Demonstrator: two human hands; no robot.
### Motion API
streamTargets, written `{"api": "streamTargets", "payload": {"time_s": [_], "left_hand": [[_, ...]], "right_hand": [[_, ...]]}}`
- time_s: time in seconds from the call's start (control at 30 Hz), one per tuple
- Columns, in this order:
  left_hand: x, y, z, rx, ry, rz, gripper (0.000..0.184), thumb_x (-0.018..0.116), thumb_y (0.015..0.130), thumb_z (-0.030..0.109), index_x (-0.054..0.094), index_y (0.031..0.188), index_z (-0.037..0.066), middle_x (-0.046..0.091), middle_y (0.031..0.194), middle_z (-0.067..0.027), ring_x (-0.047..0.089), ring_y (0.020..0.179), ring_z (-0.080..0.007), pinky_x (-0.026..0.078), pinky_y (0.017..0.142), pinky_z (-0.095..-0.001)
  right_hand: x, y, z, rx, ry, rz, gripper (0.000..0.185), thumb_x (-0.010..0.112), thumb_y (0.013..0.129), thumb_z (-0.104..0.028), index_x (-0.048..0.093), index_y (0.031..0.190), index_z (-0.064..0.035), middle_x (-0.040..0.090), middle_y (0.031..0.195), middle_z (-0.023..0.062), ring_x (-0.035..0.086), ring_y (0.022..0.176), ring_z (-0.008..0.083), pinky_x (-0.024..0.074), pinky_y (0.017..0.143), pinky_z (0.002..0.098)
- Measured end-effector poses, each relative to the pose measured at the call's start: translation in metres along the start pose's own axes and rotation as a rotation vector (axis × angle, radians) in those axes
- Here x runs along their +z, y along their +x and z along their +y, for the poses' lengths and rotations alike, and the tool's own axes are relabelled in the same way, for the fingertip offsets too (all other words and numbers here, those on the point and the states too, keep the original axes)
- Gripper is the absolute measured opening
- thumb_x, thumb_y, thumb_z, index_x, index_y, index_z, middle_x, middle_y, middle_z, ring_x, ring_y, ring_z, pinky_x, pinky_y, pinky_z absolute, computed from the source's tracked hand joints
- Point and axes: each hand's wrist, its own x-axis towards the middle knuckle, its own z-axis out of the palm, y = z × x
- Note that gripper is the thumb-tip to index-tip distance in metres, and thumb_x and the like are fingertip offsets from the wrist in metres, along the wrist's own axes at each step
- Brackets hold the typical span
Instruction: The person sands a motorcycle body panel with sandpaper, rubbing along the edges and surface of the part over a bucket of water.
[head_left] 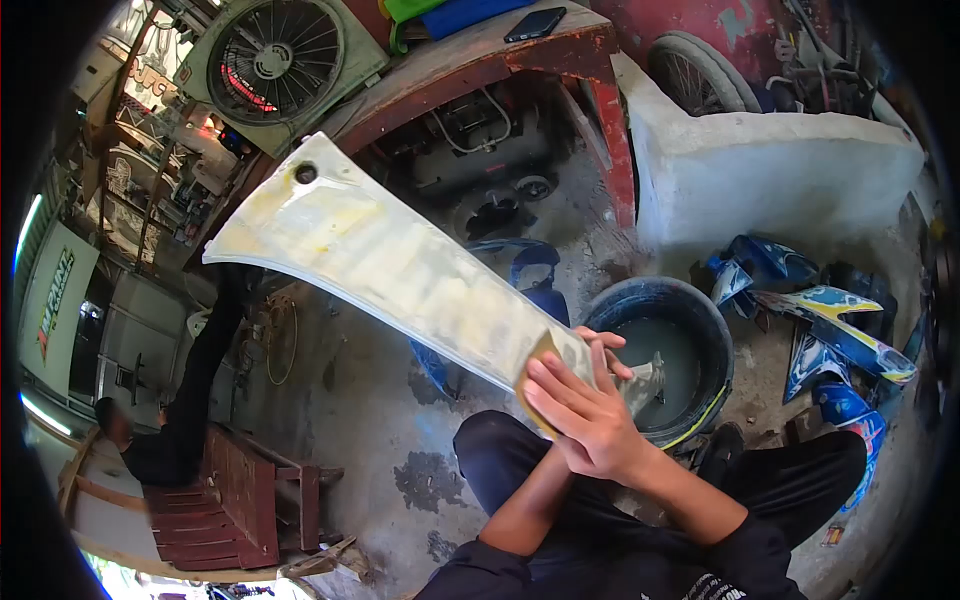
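Observation:
A long whitish panel with yellowish patches and a dark hole near its upper left end slants across the middle. My right hand lies over its lower right end, fingers pressing a tan sheet that looks like sandpaper against the surface. Behind it, my left hand grips the narrow end of the panel from below; mostly its fingertips show, the palm being hidden. The panel's narrow tip reaches over a dark round tub of cloudy water.
Blue and white fairing pieces lie on the floor at right. A low white wall stands behind. At the back are a reddish workbench, a phone and a fan. A person is on a bench at left.

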Motion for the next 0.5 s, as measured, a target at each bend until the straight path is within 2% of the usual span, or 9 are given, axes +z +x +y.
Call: {"api": "streamTargets", "payload": {"time_s": [0.03, 0.07, 0.17, 0.23, 0.3, 0.37, 0.43, 0.47, 0.5], "left_hand": [[0.004, 0.001, 0.003, -0.009, 0.108, 0.003, 0.059, 0.053, 0.099, 0.053, 0.047, 0.136, 0.008, 0.054, 0.131, -0.027, 0.066, 0.099, -0.0391, 0.051, 0.092, -0.0485], [0.003, 0.004, -0.004, 0.003, -0.073, -0.029, 0.063, 0.052, 0.097, 0.057, 0.049, 0.136, 0.008, 0.055, 0.13, -0.028, 0.066, 0.098, -0.0391, 0.053, 0.085, -0.0477], [0.001, 0.008, -0.001, 0.028, 0.038, -0.061, 0.064, 0.048, 0.098, 0.059, 0.05, 0.137, 0.009, 0.054, 0.131, -0.0283, 0.066, 0.097, -0.0392, 0.053, 0.083, -0.0476], [0.002, 0.008, -0.001, 0.025, -0.012, -0.065, 0.064, 0.048, 0.098, 0.059, 0.05, 0.137, 0.008, 0.055, 0.13, -0.0282, 0.066, 0.096, -0.0385, 0.053, 0.083, -0.0464], [0.006, 0.004, 0.002, -0.034, -0.176, 0.027, 0.063, 0.052, 0.097, 0.056, 0.049, 0.137, 0.007, 0.056, 0.128, -0.0257, 0.066, 0.096, -0.0373, 0.054, 0.082, -0.0454], [0.005, 0.005, 0.005, -0.024, -0.196, 0.011, 0.057, 0.055, 0.099, 0.049, 0.049, 0.136, 0.007, 0.057, 0.126, -0.0216, 0.066, 0.096, -0.0355, 0.053, 0.084, -0.0469], [0.01, 0.005, 0.013, -0.1, 0.157, 0.065, 0.049, 0.054, 0.102, 0.038, 0.042, 0.137, 0.007, 0.056, 0.12, -0.0134, 0.065, 0.093, -0.0242, 0.056, 0.081, -0.0381], [0.006, 0.006, 0.014, -0.137, 0.152, -0.023, 0.047, 0.056, 0.102, 0.031, 0.042, 0.14, 0.006, 0.056, 0.123, -0.0111, 0.064, 0.103, -0.0233, 0.054, 0.09, -0.0379], [0.007, 0.011, 0.014, -0.146, 0.146, -0.033, 0.047, 0.056, 0.102, 0.031, 0.042, 0.14, 0.006, 0.056, 0.123, -0.0111, 0.064, 0.103, -0.0233, 0.054, 0.09, -0.0379]], "right_hand": [[-0.003, 0.019, -0.005, -0.037, 0.039, 0.025, 0.065, 0.067, 0.083, -0.007, 0.051, 0.146, -0.0065, 0.05, 0.151, 0.0132, 0.046, 0.142, 0.0301, 0.0197, 0.119, 0.0617], [-0.01, 0.037, -0.013, -0.023, 0.112, -0.013, 0.067, 0.067, 0.084, -0.006, 0.047, 0.148, -0.0069, 0.046, 0.154, 0.014, 0.042, 0.144, 0.0309, 0.0265, 0.118, 0.0577], [-0.009, 0.07, -0.014, -0.058, 0.15, 0.025, 0.07, 0.067, 0.084, -0.006, 0.045, 0.15, -0.0075, 0.042, 0.156, 0.0144, 0.04, 0.146, 0.0319, 0.0316, 0.116, 0.0533], [-0.008, 0.064, -0.01, -0.061, 0.119, 0.005, 0.072, 0.068, 0.083, -0.006, 0.044, 0.151, -0.0064, 0.042, 0.156, 0.0156, 0.038, 0.146, 0.0327, 0.0317, 0.116, 0.0504], [-0.003, 0.036, -0.003, -0.011, 0.121, -0.042, 0.068, 0.063, 0.079, 0.0, 0.048, 0.145, 0.0024, 0.043, 0.154, 0.0218, 0.037, 0.146, 0.0375, 0.0206, 0.122, 0.0527], [0.0, 0.001, 0.009, 0.022, 0.044, -0.068, 0.07, 0.065, 0.08, -0.003, 0.047, 0.148, -0.0027, 0.043, 0.155, 0.0177, 0.039, 0.146, 0.0337, 0.0279, 0.118, 0.0526], [-0.003, -0.02, 0.02, 0.076, 0.01, -0.077, 0.063, 0.063, 0.08, 0.001, 0.051, 0.142, 0.0038, 0.044, 0.153, 0.0237, 0.038, 0.146, 0.0383, 0.0216, 0.122, 0.0528], [-0.008, -0.023, 0.023, 0.08, 0.001, -0.074, 0.063, 0.063, 0.08, 0.001, 0.051, 0.142, 0.0038, 0.044, 0.153, 0.0237, 0.038, 0.146, 0.0383, 0.0216, 0.122, 0.0528], [-0.016, -0.022, 0.023, 0.066, -0.016, -0.063, 0.06, 0.063, 0.081, 0.002, 0.053, 0.14, 0.0038, 0.044, 0.152, 0.0247, 0.037, 0.146, 0.0394, 0.0213, 0.122, 0.0531]]}}
